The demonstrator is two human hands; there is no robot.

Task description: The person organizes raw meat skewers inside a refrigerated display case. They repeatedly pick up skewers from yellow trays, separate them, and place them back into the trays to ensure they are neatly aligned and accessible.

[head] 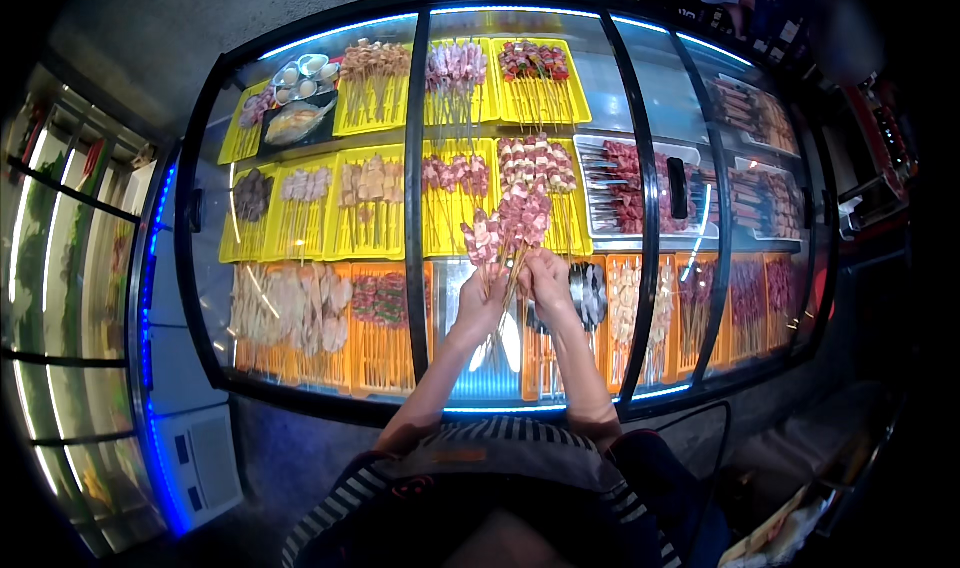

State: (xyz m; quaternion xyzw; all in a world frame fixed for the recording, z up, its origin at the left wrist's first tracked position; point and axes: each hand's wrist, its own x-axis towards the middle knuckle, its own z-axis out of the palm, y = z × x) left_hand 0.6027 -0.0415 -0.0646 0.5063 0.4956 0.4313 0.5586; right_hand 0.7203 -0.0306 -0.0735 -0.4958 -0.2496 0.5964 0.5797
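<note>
In the middle of the head view I hold a bunch of raw meat skewers [523, 219] over a lit glass display case. My left hand [480, 301] is wrapped around the thin sticks, their lower ends pointing down past it. The fingers of my right hand [546, 277] pinch sticks at the right side of the same bunch. The meat fans out above both hands. Just beyond it lie a yellow tray [457, 244] of red meat skewers and another of red-and-white meat skewers [536, 159]. Below my hands a bare metal strip [480, 384] of the case shows.
A black frame bar [416, 193] divides the case on the left, and sliding glass with a black handle [677, 187] covers the right. A white tray [589, 226] holds dark red skewers. Orange trays [382, 369] line the near row. Another lit cabinet [75, 305] stands left.
</note>
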